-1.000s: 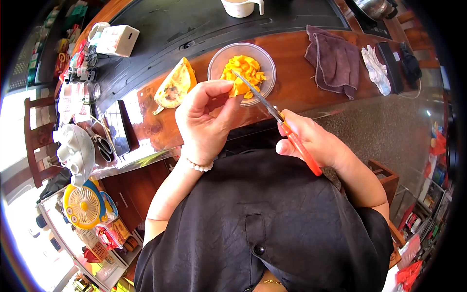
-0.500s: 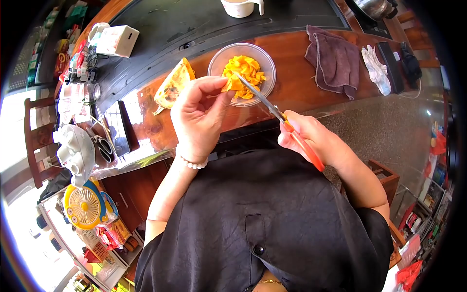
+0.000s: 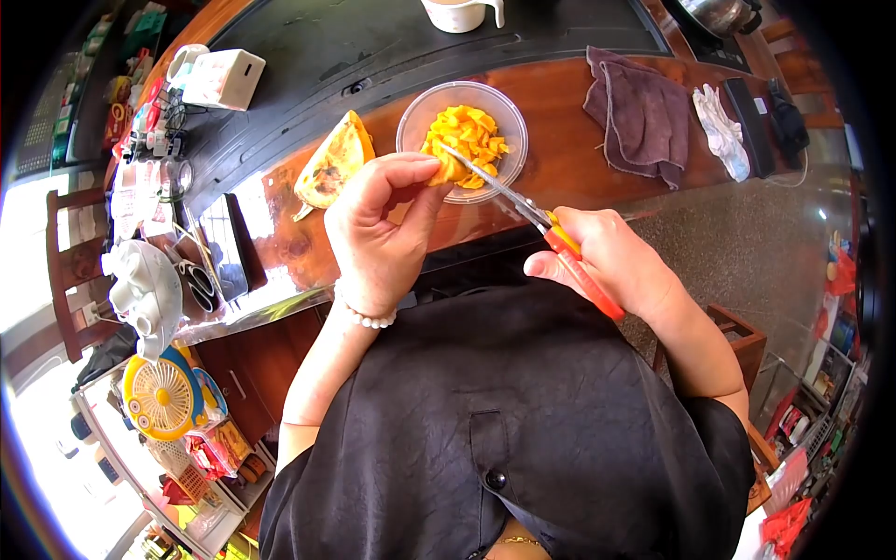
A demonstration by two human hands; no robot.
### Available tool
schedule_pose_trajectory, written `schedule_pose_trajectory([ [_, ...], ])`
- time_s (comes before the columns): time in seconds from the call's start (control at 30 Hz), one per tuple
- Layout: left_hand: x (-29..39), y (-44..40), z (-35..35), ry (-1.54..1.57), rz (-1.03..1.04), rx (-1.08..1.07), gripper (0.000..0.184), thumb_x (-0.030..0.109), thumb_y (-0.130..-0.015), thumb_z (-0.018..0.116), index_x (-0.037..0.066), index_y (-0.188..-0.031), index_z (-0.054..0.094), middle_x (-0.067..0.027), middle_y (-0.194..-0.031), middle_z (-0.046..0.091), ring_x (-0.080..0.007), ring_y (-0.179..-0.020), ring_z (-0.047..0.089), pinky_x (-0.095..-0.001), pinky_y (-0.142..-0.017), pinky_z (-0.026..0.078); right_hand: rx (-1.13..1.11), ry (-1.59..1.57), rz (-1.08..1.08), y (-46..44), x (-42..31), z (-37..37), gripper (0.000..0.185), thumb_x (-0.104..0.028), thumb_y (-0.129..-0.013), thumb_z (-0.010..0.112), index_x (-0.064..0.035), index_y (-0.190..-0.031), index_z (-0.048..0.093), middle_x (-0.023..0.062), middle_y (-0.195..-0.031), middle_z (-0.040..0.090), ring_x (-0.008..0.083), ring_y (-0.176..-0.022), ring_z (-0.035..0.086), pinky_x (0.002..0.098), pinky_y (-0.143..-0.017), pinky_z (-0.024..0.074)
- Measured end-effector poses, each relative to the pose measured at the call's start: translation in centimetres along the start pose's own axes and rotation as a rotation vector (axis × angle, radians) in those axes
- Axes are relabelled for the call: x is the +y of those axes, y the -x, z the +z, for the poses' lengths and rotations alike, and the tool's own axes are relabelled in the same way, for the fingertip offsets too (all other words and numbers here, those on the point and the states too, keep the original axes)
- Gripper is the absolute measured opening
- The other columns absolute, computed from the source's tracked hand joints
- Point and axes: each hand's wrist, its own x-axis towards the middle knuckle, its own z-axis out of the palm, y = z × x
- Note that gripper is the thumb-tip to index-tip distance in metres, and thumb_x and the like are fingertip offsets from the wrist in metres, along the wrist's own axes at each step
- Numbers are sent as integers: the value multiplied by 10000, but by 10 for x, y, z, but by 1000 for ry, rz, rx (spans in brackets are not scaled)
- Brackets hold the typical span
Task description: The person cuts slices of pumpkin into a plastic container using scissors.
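Observation:
My left hand, with a beaded bracelet at its wrist, pinches an orange piece of what looks like pumpkin between thumb and fingers. In my right hand are scissors with red and yellow handles. Their blades reach up and left to the pinched piece, over the bowl. Below them a clear round plastic bowl holds many small orange chunks. Left of the bowl lies a larger wedge, yellow-orange with brown marks, apparently pumpkin too.
A brown cloth, white gloves and a dark case lie at the right of the wooden table. A white measuring cup stands on the black tray behind. A white box and a phone-like device sit at the left.
My right hand has shifted slightly to the right and the scissor handles have spread apart. The left hand, still pinching the orange piece, has barely moved.

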Motion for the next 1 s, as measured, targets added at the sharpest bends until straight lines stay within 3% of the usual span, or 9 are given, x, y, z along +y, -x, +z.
schedule_pose_trajectory([
  [0.17, 4, -2, 5, -64, 1, -1, 128, -45, -813, 727, -4, -913, 659, -74, -974, 687, -109, -859, 666, -250, -763, 565, 15, -62, 35, -1, 0, 1, 539, -523, -785, 747, -17, -811, 561, 200, -724, 631, 406, -716, 627, 440, -642, 489],
  [0.23, 6, -3, 7, 74, -121, 95, 126, -35, -803, 732, 7, -883, 645, -66, -949, 686, -109, -828, 664, -245, -750, 559, 26, -100, -32, 1, 2, 0, 560, -534, -770, 755, -20, -857, 552, 186, -791, 628, 392, -754, 633, 435, -666, 489],
  [0.4, 3, -6, 1, -57, -43, 68, 157, -57, -764, 730, 17, -870, 641, -75, -929, 687, -122, -802, 670, -234, -750, 550, 88, -15, -99, 5, 4, 4, 700, -629, -712, 750, -20, -982, 534, 184, -950, 598, 387, -853, 628, 437, -745, 498],
  [0.53, 11, -5, 3, -296, 142, 42, 177, -62, -727, 735, 32, -855, 657, -77, -917, 689, -154, -790, 681, -246, -741, 547, 91, 46, -75, 4, 2, 3, 724, -653, -707, 738, -8, -970, 538, 187, -925, 604, 383, -835, 628, 439, -743, 501],
  [0.7, 7, -5, 1, -357, 214, 82, 165, -50, -714, 741, 49, -828, 676, -68, -909, 687, -190, -788, 683, -275, -722, 545, 55, 81, -41, 2, -3, 1, 674, -634, -732, 729, 1, -857, 542, 182, -820, 611, 393, -793, 629, 448, -700, 496],
  [0.77, 7, -6, 2, -355, 217, 92, 163, -48, -709, 743, 52, -821, 680, -66, -906, 686, -196, -789, 682, -279, -717, 543, 133, 40, -61, 2, 0, 7, 536, -438, -761, 794, -7, -786, 477, 187, -729, 559, 392, -702, 570, 420, -624, 448],
  [0.8, 6, -7, 2, -361, 222, 95, 163, -48, -709, 744, 54, -819, 680, -67, -903, 686, -197, -790, 681, -280, -715, 542, 133, 39, -61, 1, 3, 9, 536, -438, -761, 794, -7, -786, 477, 187, -729, 559, 392, -702, 570, 420, -624, 448],
  [0.87, 5, -7, 2, -365, 228, 97, 163, -47, -709, 745, 56, -817, 680, -68, -901, 685, -198, -792, 681, -281, -714, 541, 96, 12, -67, -1, 7, 12, 607, -577, -784, 711, 0, -745, 526, 182, -679, 578, 401, -696, 611, 448, -637, 483],
  [1.0, 5, -8, 1, -382, 248, 96, 169, -49, -709, 748, 60, -818, 679, -68, -898, 686, -199, -793, 680, -280, -706, 542, 102, 36, -66, 0, 7, 11, 607, -577, -782, 713, -1, -761, 523, 180, -698, 582, 394, -704, 613, 449, -633, 481],
])
